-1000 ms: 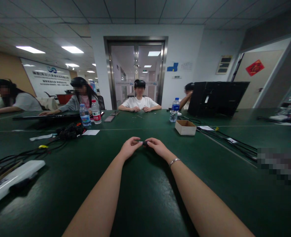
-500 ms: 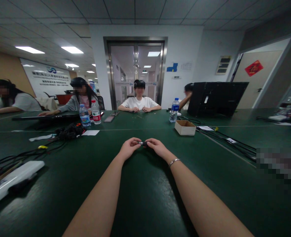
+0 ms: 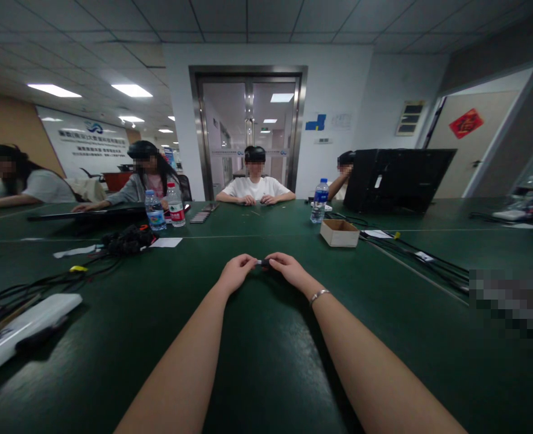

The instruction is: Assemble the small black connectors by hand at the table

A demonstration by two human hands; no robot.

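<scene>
Over the middle of the green table, a small black-and-silver object (image 3: 265, 263) spans the gap between my two hands. My right hand (image 3: 286, 267) has its thumb and fingers closed on the black end. On the other side, my left hand (image 3: 238, 271) pinches at the slim silver end. The fingers cover much of the piece, and it is too small to tell its exact kind. Both forearms reach forward above the tabletop (image 3: 266, 337).
An open cardboard box (image 3: 339, 234) sits ahead to the right, near a water bottle (image 3: 319, 202) and a black monitor (image 3: 397, 181). Cables (image 3: 126, 241) and a white device (image 3: 31, 331) lie left. Two bottles (image 3: 175, 206) stand farther back. Several people sit around the table.
My left fingertips have shifted slightly on the silver end and sit a little straighter. My right hand keeps its hold on the black end, almost still.
</scene>
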